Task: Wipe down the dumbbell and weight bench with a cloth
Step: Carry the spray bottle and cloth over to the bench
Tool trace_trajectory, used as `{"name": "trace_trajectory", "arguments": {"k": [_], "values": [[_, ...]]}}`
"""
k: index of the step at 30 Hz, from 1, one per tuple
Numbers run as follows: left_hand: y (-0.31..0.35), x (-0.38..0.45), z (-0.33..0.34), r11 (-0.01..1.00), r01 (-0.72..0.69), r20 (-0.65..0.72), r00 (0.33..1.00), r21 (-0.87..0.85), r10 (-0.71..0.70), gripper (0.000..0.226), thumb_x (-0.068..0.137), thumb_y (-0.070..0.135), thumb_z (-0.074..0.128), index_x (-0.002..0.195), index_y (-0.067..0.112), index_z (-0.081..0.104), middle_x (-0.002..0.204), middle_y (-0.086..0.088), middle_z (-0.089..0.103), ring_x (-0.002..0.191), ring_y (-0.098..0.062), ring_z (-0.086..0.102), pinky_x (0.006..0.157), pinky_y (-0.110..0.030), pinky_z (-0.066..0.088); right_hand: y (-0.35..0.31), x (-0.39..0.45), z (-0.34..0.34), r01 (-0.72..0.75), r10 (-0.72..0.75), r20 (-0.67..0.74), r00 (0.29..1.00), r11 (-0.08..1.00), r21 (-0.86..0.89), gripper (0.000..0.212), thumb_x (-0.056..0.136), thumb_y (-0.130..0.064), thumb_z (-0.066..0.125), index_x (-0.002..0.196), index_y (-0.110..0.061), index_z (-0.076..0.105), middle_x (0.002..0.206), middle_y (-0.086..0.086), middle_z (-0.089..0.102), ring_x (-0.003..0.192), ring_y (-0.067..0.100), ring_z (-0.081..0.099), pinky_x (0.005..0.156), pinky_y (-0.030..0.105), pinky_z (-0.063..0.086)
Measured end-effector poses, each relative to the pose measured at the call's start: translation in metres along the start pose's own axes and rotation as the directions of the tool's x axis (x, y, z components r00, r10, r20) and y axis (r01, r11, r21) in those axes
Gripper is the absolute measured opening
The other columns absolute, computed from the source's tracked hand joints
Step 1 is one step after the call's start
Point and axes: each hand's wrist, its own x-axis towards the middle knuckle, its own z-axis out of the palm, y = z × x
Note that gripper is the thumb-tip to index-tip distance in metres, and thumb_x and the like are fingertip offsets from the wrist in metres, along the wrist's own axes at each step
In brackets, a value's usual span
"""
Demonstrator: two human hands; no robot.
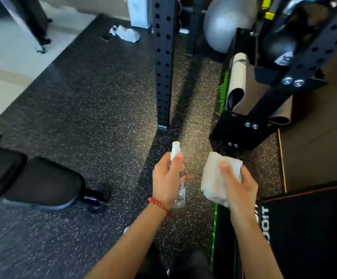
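I judge wiping not yet begun: my left hand (pixel 166 178) grips a clear spray bottle (pixel 178 176), my right hand (pixel 237 184) clasps the folded white cloth (pixel 214 178), the black padded bench (pixel 32 178) stands near the rubber floor's left edge, and no dumbbell shows.

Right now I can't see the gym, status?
Left hand grips spray bottle. Right hand holds cloth. Bench left, untouched. No dumbbell seen.

A black perforated rack upright (pixel 163 63) stands on the speckled rubber floor (pixel 95 93). A grey exercise ball (pixel 222 25) sits behind it. A rolled mat (pixel 236 77) lies beside a black kettlebell (pixel 278 45). A crumpled white rag (pixel 126 33) lies farther back.
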Motion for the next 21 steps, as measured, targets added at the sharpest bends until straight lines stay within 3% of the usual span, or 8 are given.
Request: {"name": "trace_trajectory", "arguments": {"k": [6, 9, 12, 15, 19, 21], "values": [[0.008, 0.029, -0.113, 0.996, 0.043, -0.144, 0.988, -0.082, -0.055, 0.020, 0.087, 0.021, 0.054, 0.075, 0.005, 0.059, 0.053, 0.004, 0.055, 0.050, -0.014, 0.052, 0.047, -0.026, 0.046, -0.005, -0.031, 0.122, 0.013, -0.009, 0.124, 0.992, 0.999, -0.039, 0.016, 0.082, -0.028, 0.067, 0.067, -0.027, 0.061, 0.063, -0.016, 0.062, 0.054, -0.005, 0.057, 0.041, 0.008, 0.042], [0.008, 0.041, -0.160, 0.988, 0.079, -0.215, 0.971, -0.131, -0.106, 0.030, 0.077, 0.030, 0.053, 0.077, 0.001, 0.059, 0.054, 0.002, 0.055, 0.054, -0.019, 0.047, 0.048, -0.028, 0.038, -0.009, -0.046, 0.175, 0.041, -0.027, 0.190, 0.981, 0.997, -0.072, 0.026, 0.082, -0.026, 0.069, 0.063, -0.033, 0.053, 0.070, -0.026, 0.049, 0.054, -0.009, 0.052, 0.041, 0.003, 0.039], [0.008, 0.049, -0.200, 0.971, 0.108, -0.267, 0.950, -0.213, -0.164, 0.024, 0.074, 0.031, 0.054, 0.072, 0.008, 0.054, 0.055, 0.001, 0.052, 0.056, -0.019, 0.045, 0.050, -0.030, 0.034, -0.011, -0.058, 0.216, 0.087, -0.038, 0.311, 0.950, 0.985, -0.148, 0.014, 0.083, -0.031, 0.067, 0.072, -0.032, 0.058, 0.077, -0.021, 0.056, 0.062, -0.008, 0.054, 0.046, 0.008, 0.040], [0.005, 0.056, -0.231, 0.960, 0.086, -0.329, 0.928, -0.267, -0.174, 0.032, 0.075, 0.038, 0.057, 0.066, 0.007, 0.053, 0.051, 0.001, 0.048, 0.048, -0.016, 0.045, 0.048, -0.028, 0.041, -0.010, -0.064, 0.247, 0.107, -0.021, 0.389, 0.921, 0.974, -0.202, 0.009, 0.082, -0.035, 0.066, 0.076, -0.035, 0.061, 0.081, -0.022, 0.059, 0.070, -0.008, 0.055, 0.054, 0.017, 0.041], [0.003, 0.064, -0.264, 0.949, 0.117, -0.444, 0.863, -0.291, -0.243, 0.052, 0.074, 0.061, 0.054, 0.053, 0.013, 0.057, 0.048, -0.005, 0.049, 0.044, -0.019, 0.049, 0.052, -0.033, 0.041, -0.015, -0.066, 0.289, 0.157, -0.022, 0.503, 0.864, 0.961, -0.228, 0.009, 0.083, -0.032, 0.066, 0.077, -0.034, 0.061, 0.078, -0.024, 0.061, 0.067, -0.018, 0.056, 0.051, 0.007, 0.042], [-0.001, 0.069, -0.277, 0.945, 0.134, -0.508, 0.815, -0.300, -0.277, 0.057, 0.071, 0.068, 0.052, 0.047, 0.016, 0.059, 0.046, -0.003, 0.052, 0.043, -0.017, 0.050, 0.047, -0.025, 0.042, -0.012, -0.063, 0.311, 0.162, 0.002, 0.560, 0.828, 0.956, -0.243, 0.008, 0.083, -0.031, 0.066, 0.077, -0.033, 0.062, 0.071, -0.024, 0.065, 0.066, -0.019, 0.056, 0.054, 0.015, 0.044]]}}
